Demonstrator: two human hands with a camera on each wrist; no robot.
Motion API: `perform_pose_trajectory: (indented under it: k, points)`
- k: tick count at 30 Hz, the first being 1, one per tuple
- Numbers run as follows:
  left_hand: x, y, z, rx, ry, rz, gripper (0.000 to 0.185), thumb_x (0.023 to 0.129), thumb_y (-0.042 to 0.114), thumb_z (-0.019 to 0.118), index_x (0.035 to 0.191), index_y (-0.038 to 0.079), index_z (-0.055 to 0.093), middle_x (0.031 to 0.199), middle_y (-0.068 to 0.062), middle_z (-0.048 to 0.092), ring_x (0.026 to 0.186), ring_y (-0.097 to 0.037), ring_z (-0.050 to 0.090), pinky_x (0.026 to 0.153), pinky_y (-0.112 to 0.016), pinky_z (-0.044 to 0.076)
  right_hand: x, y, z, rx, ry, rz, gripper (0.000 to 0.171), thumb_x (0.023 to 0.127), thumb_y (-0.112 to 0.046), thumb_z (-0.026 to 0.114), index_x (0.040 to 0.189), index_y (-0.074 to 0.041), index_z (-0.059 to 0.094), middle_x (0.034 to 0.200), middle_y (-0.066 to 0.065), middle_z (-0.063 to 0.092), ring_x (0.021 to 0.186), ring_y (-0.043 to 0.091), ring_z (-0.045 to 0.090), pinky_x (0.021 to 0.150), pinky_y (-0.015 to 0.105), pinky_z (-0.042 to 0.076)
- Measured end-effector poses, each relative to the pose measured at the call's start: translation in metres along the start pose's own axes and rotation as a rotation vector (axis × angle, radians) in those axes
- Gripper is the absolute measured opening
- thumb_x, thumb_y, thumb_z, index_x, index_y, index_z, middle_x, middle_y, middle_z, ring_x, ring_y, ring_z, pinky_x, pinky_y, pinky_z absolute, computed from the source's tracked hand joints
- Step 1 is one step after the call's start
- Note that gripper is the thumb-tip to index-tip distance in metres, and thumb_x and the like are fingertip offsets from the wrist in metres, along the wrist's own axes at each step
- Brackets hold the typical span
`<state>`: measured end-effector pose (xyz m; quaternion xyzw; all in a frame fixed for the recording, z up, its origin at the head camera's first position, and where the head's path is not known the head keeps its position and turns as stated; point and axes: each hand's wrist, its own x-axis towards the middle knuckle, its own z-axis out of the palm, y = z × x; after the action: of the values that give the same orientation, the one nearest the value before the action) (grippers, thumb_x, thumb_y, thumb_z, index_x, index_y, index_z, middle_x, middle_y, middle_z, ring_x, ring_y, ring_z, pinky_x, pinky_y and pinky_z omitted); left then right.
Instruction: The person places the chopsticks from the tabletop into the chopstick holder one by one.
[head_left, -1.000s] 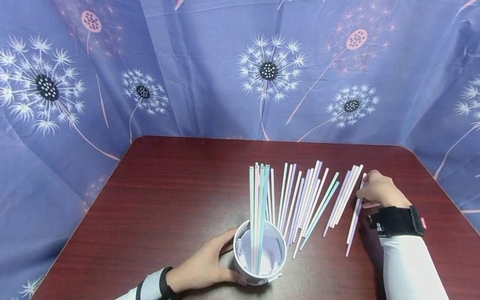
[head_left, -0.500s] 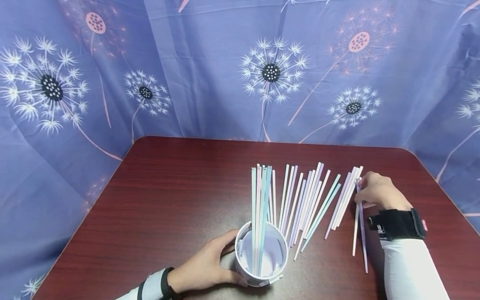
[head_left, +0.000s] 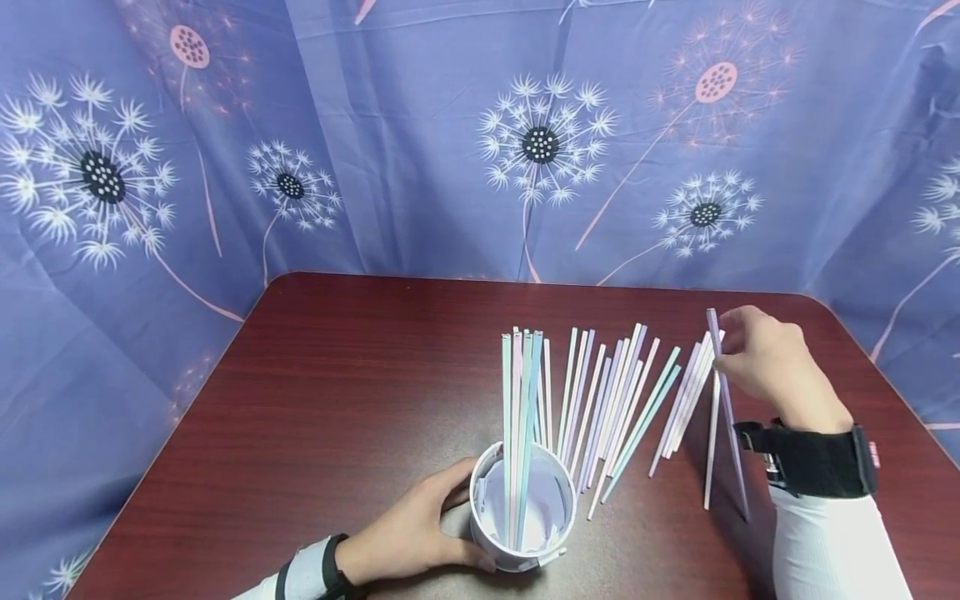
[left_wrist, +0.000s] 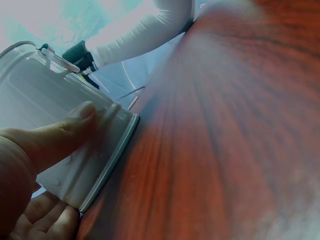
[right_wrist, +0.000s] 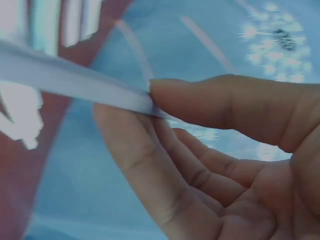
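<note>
My left hand (head_left: pixel 408 533) holds the side of a white plastic tub (head_left: pixel 553 492) standing on the table. In the left wrist view the thumb lies along the tub wall (left_wrist: pixel 55 95), fingers near its base. Several pastel chopsticks (head_left: pixel 517 417) in green, pink and blue stand upright inside, leaning on the far rim. At the right, my right hand (head_left: pixel 768 358) pinches a purple chopstick (head_left: pixel 735 442) near its thick end, between thumb and forefinger in the right wrist view. Its thin end points toward me. A white chopstick (head_left: pixel 711 467) lies beside it, partly hidden by the hand.
A row of loose white, purple and green chopsticks (head_left: pixel 615 408) lies fanned on the dark red table (head_left: pixel 315 400), right of and behind the tub. A smaller bunch (head_left: pixel 684 408) lies just left of my right hand. A blue dandelion-print cloth (head_left: pixel 420 150) hangs behind.
My right hand has separated the purple chopstick from the white one and raised its thick end, moving slightly away and right. The left hand and tub have stayed put.
</note>
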<state>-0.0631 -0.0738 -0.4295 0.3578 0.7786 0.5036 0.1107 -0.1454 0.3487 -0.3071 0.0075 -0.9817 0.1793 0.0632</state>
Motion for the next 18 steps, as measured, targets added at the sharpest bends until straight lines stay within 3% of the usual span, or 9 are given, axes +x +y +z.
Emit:
perform_pose_trajectory:
  k: [4, 7, 11, 14, 16, 18]
  points:
    - [0.0, 0.001, 0.0, -0.004, 0.0, -0.011, 0.085, 0.068, 0.044, 0.086, 0.141, 0.03, 0.044, 0.129, 0.013, 0.058, 0.119, -0.009, 0.055, 0.103, -0.027, 0.042, -0.011, -0.026, -0.011, 0.025, 0.092, -0.052, 0.042, 0.077, -0.005, 0.067, 0.115, 0.008, 0.056, 0.088, 0.02, 0.07, 0.078, 0.033, 0.067, 0.067, 0.034, 0.047]
    - [0.0, 0.001, 0.0, -0.011, -0.004, -0.012, 0.084, 0.069, 0.043, 0.086, 0.14, 0.031, 0.044, 0.128, 0.013, 0.058, 0.118, -0.008, 0.056, 0.101, -0.026, 0.043, -0.023, -0.047, -0.02, 0.054, 0.181, -0.088, 0.04, 0.079, -0.005, 0.068, 0.117, 0.004, 0.059, 0.091, 0.019, 0.07, 0.075, 0.006, 0.065, 0.064, 0.017, 0.043]
    - [0.0, 0.001, -0.001, -0.014, -0.004, -0.01, 0.084, 0.068, 0.043, 0.087, 0.14, 0.031, 0.044, 0.128, 0.013, 0.058, 0.116, -0.008, 0.056, 0.099, -0.026, 0.044, -0.04, -0.074, -0.03, 0.131, 0.345, -0.19, 0.04, 0.077, -0.001, 0.074, 0.116, -0.001, 0.065, 0.091, 0.015, 0.071, 0.074, -0.025, 0.049, 0.068, 0.003, 0.037]
    - [0.0, 0.0, -0.001, -0.014, -0.003, -0.015, 0.085, 0.068, 0.043, 0.087, 0.14, 0.031, 0.044, 0.128, 0.013, 0.058, 0.116, -0.008, 0.056, 0.099, -0.026, 0.044, -0.053, -0.095, -0.035, 0.188, 0.462, -0.276, 0.04, 0.075, 0.003, 0.078, 0.113, -0.004, 0.068, 0.089, 0.007, 0.072, 0.078, -0.025, 0.052, 0.073, -0.001, 0.04]
    - [0.0, 0.0, -0.001, -0.011, -0.001, -0.018, 0.085, 0.068, 0.043, 0.087, 0.14, 0.031, 0.044, 0.128, 0.013, 0.058, 0.116, -0.008, 0.056, 0.099, -0.026, 0.044, -0.06, -0.107, -0.039, 0.25, 0.526, -0.342, 0.037, 0.075, 0.005, 0.077, 0.11, -0.004, 0.069, 0.089, 0.004, 0.071, 0.081, -0.016, 0.059, 0.075, 0.001, 0.044]
    - [0.0, 0.0, -0.001, -0.003, 0.002, -0.017, 0.085, 0.068, 0.043, 0.087, 0.14, 0.031, 0.044, 0.127, 0.014, 0.058, 0.114, -0.007, 0.056, 0.098, -0.026, 0.045, -0.066, -0.116, -0.04, 0.396, 0.569, -0.419, 0.033, 0.075, 0.01, 0.074, 0.107, 0.003, 0.069, 0.089, 0.008, 0.071, 0.085, -0.002, 0.065, 0.08, 0.009, 0.049]
